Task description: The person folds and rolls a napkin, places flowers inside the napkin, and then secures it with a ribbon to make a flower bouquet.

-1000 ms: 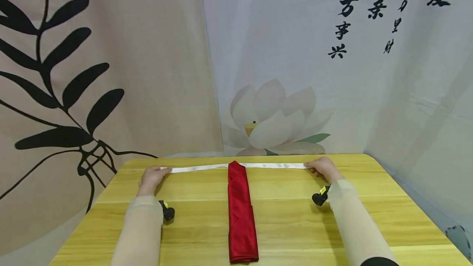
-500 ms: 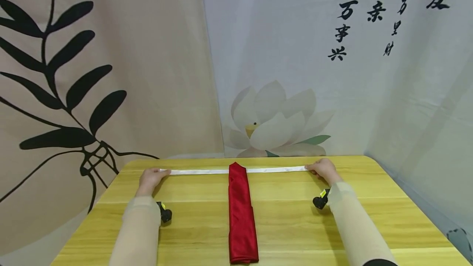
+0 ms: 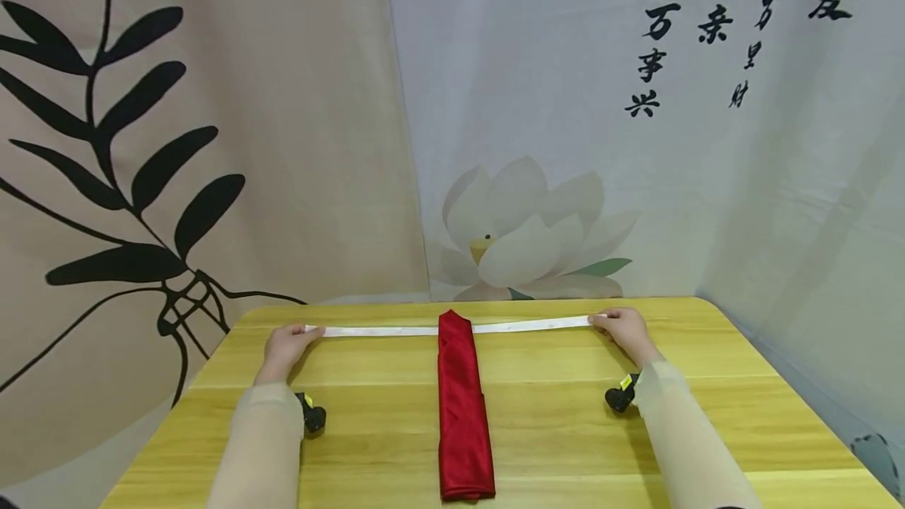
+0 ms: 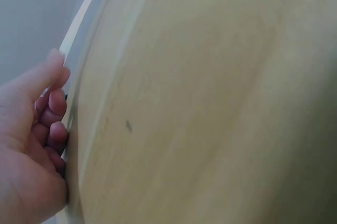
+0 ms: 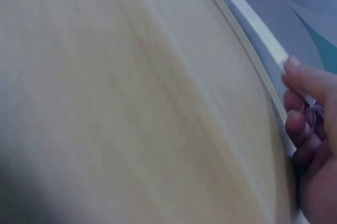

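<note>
A narrow white ribbon (image 3: 530, 327) runs nearly straight across the far part of the table, each end pinched by a hand. My left hand (image 3: 284, 348) holds its left end between thumb and index finger; in the left wrist view the other fingers of that hand (image 4: 31, 134) curl in. On the opposite side my right hand (image 3: 628, 332) grips the other end, and a few loose threads (image 5: 311, 107) hang below the thumb in the right wrist view. A long folded strip of shiny red satin cloth (image 3: 464, 415) lies lengthwise, its pointed far end covering the ribbon's middle.
The wooden table (image 3: 566, 430) has its far edge just beyond the ribbon. Behind hangs a curtain (image 3: 325, 140) printed with leaves, a lotus and black characters. Small black wrist cameras (image 3: 622, 393) jut inward from both sleeves.
The ribbon, a little slack and wavy a second ago, is now drawn straighter and looks lower at the red cloth. My right hand has shifted slightly right, the left slightly left.
</note>
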The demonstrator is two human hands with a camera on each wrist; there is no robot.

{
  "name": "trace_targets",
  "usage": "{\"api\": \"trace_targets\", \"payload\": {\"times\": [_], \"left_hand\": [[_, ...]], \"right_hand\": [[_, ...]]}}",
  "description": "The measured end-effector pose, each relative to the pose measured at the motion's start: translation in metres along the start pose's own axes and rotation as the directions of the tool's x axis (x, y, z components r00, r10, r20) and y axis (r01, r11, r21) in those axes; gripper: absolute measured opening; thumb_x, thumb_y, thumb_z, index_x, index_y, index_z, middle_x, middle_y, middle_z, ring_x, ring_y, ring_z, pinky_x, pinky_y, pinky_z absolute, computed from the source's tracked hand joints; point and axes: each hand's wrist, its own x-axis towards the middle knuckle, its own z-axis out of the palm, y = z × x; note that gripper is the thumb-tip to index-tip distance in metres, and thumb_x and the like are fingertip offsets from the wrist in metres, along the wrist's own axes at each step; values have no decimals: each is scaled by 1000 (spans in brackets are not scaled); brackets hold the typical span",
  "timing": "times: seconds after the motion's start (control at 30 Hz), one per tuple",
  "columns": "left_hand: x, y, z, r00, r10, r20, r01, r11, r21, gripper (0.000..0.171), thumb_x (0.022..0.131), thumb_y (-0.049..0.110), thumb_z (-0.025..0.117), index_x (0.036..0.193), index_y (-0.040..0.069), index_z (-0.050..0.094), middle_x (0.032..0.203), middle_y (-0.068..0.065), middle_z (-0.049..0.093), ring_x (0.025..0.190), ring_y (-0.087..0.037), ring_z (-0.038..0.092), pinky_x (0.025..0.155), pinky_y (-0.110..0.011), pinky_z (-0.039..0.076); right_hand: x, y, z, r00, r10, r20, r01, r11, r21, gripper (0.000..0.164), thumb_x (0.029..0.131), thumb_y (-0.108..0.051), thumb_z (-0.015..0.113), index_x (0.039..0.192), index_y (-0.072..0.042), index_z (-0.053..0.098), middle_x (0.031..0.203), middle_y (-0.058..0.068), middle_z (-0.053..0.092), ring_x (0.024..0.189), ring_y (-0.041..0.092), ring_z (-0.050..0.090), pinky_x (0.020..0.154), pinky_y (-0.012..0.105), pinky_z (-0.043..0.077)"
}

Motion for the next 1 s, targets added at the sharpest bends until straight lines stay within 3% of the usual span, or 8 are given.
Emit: {"api": "trace_targets", "payload": {"times": [0.17,0.43,0.73,1.0], "left_hand": [[-3,-2,-2,1000,-7,-6,7,999,-37,43,86,37,72,63,15,43,58,4,32,59,-16,33,56,-30,29],[-9,-6,-2,1000,5,14,-4,1000,-30,45,88,37,71,64,15,41,56,3,29,55,-16,30,54,-30,29],[-11,-5,-3,1000,-1,-2,1,999,-54,48,87,35,72,60,16,37,54,5,27,52,-14,27,52,-29,28],[-14,-7,-6,1000,4,1,-4,1000,-5,48,87,37,71,61,16,38,54,4,28,53,-14,28,52,-29,28]], "right_hand": [[-2,4,-2,1000,-27,-10,27,999,28,35,89,-34,71,96,1,70,81,2,64,73,18,49,64,28,42],[-4,6,-1,1000,-21,-21,20,1000,-10,33,88,-34,72,93,-1,71,89,5,67,77,19,50,68,31,42],[-8,2,1,999,-23,-37,20,996,-85,31,88,-31,72,77,-3,67,79,4,63,72,20,47,67,32,38],[-13,5,2,999,-24,-39,20,994,-106,31,88,-32,72,83,-2,72,88,8,68,75,21,52,69,33,40]]}}
